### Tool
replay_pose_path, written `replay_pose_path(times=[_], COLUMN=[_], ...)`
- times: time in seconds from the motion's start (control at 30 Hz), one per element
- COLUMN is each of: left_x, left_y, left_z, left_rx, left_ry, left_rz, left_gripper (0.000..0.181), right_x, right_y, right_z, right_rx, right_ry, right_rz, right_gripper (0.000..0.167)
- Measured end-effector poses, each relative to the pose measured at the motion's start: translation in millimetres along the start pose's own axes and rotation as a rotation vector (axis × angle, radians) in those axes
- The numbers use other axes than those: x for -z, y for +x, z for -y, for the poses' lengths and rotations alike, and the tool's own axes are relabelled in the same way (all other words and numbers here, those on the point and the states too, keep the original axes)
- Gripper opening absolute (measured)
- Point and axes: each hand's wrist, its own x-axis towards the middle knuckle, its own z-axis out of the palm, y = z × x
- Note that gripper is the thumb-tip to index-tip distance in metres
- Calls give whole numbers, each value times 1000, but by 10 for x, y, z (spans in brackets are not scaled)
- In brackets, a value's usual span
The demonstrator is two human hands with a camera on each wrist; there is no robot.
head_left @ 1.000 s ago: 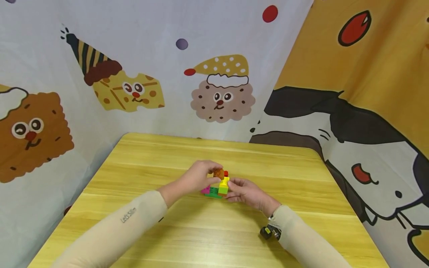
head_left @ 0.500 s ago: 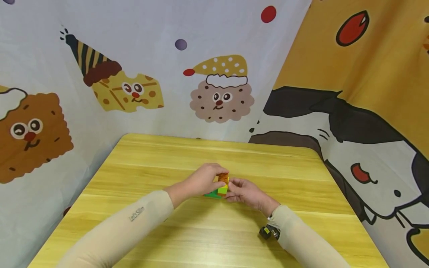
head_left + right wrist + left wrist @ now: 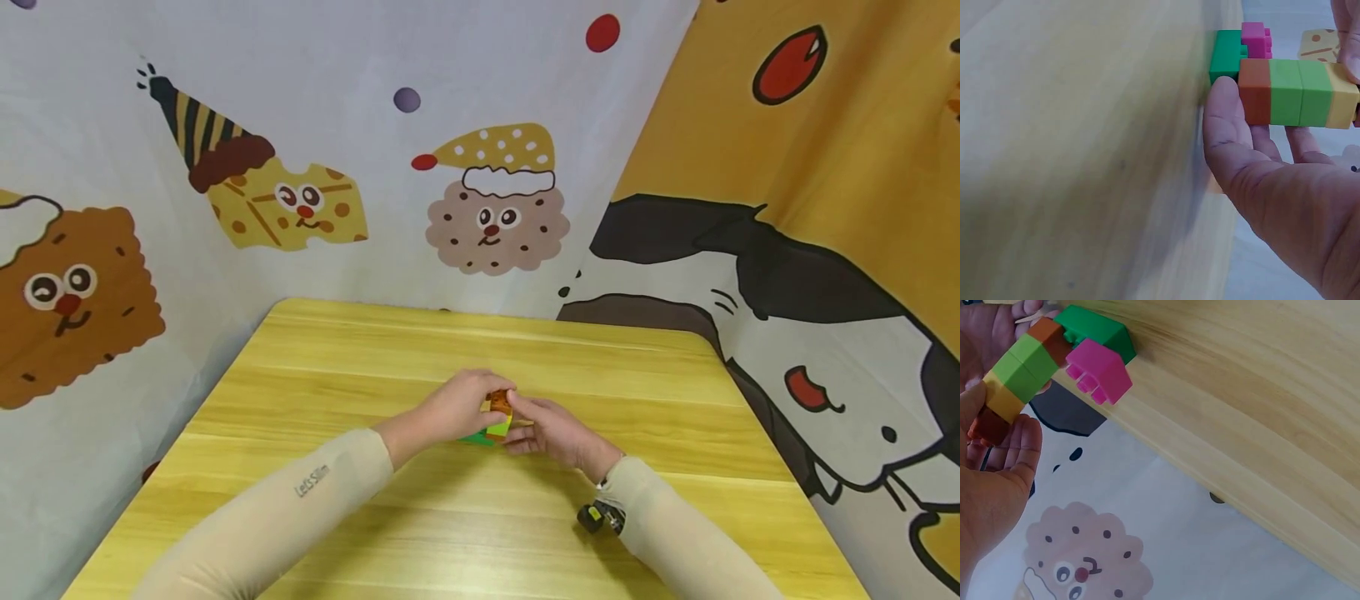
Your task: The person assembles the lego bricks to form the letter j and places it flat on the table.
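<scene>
A column of toy building bricks stands upright on a green brick [image 3: 1100,331] near the table's middle. From the base up come an orange-brown brick [image 3: 1254,91], two lime bricks [image 3: 1300,92], a yellow brick [image 3: 1342,97] and a brown-orange brick [image 3: 990,426] on top. My left hand [image 3: 456,404] pinches that top brick between thumb and fingers. My right hand [image 3: 558,433] curves round the column's right side, fingers low and behind it, with its upper digit at the top brick. A pink brick [image 3: 1100,370] sits on the green one, hidden by my left hand in the head view.
The wooden table [image 3: 360,342] extends around the bricks, its back edge meeting a printed cloth wall [image 3: 315,275]. A small black device [image 3: 590,517] is attached at my right wrist, just above the tabletop.
My left hand has moved right, bringing the brown-orange brick over the yellow one and down onto the column. My right hand's upper digit has risen from the yellow brick to the top one.
</scene>
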Motion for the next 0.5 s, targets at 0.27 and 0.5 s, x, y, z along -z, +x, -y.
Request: replay_pose_path(times=[0.27, 0.5], left_x=[-46, -51], left_y=[0, -7], left_z=[41, 45], left_rx=[-11, -33], left_ry=[-16, -1], left_rz=[-4, -10], left_gripper=[28, 24], right_x=[-105, -183], right_y=[-31, -53], right_z=[90, 167], right_rx=[-29, -28], right_ry=[-79, -128], right_rz=[-74, -111], right_gripper=[79, 73])
